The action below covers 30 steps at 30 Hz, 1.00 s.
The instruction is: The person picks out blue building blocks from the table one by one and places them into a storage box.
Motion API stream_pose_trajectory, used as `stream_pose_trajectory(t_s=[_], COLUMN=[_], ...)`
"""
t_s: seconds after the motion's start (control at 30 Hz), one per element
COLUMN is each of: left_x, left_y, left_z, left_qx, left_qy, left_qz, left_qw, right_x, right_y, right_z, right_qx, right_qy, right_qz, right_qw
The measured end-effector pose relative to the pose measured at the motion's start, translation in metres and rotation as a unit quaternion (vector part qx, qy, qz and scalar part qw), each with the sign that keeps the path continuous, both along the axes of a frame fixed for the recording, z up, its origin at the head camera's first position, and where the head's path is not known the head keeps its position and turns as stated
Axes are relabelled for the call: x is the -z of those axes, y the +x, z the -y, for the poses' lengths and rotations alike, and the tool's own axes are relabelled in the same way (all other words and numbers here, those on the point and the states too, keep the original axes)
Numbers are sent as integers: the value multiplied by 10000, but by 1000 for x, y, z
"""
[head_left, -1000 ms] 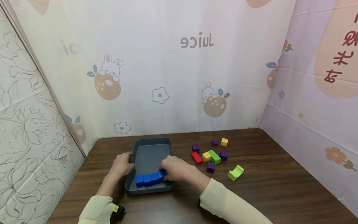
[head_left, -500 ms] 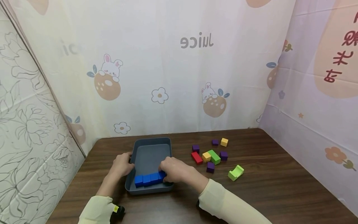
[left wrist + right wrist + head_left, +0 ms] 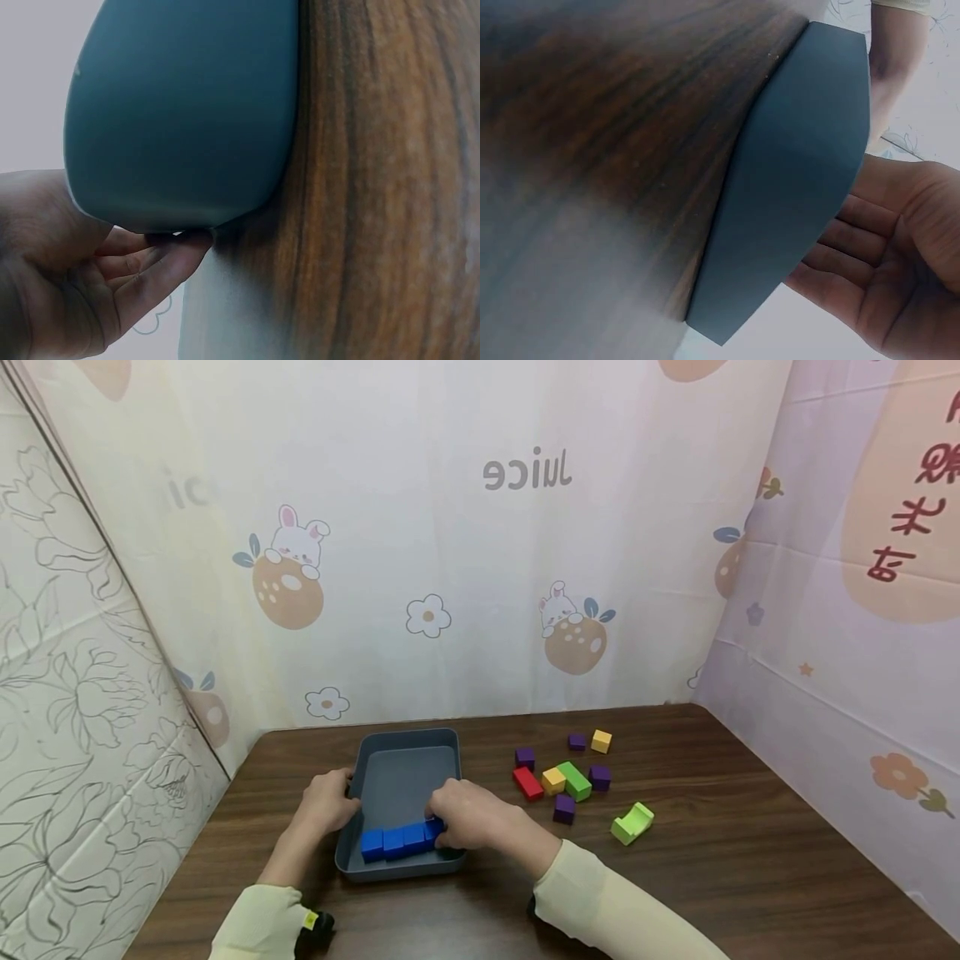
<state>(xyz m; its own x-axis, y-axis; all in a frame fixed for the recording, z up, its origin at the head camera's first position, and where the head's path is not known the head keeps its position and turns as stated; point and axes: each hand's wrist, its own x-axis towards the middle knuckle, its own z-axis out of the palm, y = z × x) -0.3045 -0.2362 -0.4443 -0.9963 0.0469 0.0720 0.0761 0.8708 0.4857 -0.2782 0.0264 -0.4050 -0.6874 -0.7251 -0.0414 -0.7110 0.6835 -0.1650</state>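
A row of several blue blocks (image 3: pixel 393 842) lies along the near end inside a dark grey tray (image 3: pixel 401 739). My right hand (image 3: pixel 468 814) reaches over the tray's right wall and pinches the rightmost block of the row, partly covering it. My left hand (image 3: pixel 327 803) grips the tray's left wall, thumb at the rim and fingers outside. In the left wrist view, the left hand (image 3: pixel 82 292) curls against the tray's outer wall (image 3: pixel 180 112). The right wrist view has the right hand (image 3: pixel 885 255) behind the tray wall (image 3: pixel 795 157), its fingertips hidden.
To the right of the tray, on the wooden table (image 3: pixel 720 843), lie a red block (image 3: pixel 528 783), a green block (image 3: pixel 575 782), yellow blocks (image 3: pixel 553 780) and several purple blocks (image 3: pixel 565 809). A light-green curved block (image 3: pixel 633 823) sits farther right. Patterned curtains (image 3: pixel 480 677) border the table.
The blue row has shifted very slightly left, with my right hand at its right end. My left hand stays on the tray wall. The blocks outside have not moved.
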Motion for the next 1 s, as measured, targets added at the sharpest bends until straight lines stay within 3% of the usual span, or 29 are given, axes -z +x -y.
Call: stream_pose_trajectory(t_s=[0.63,1.0], left_x=[0,-1], left_y=[-1,-1], left_z=[5,5], left_qx=[25,26], left_qy=[66,37], left_qz=[88,44], left_qw=[9999,10000], right_x=[-23,-26], right_y=[5,5], right_z=[-15,-32], right_qx=[262,295], right_qy=[-428,-572], right_qz=[331,256], right_qw=[9982,9976])
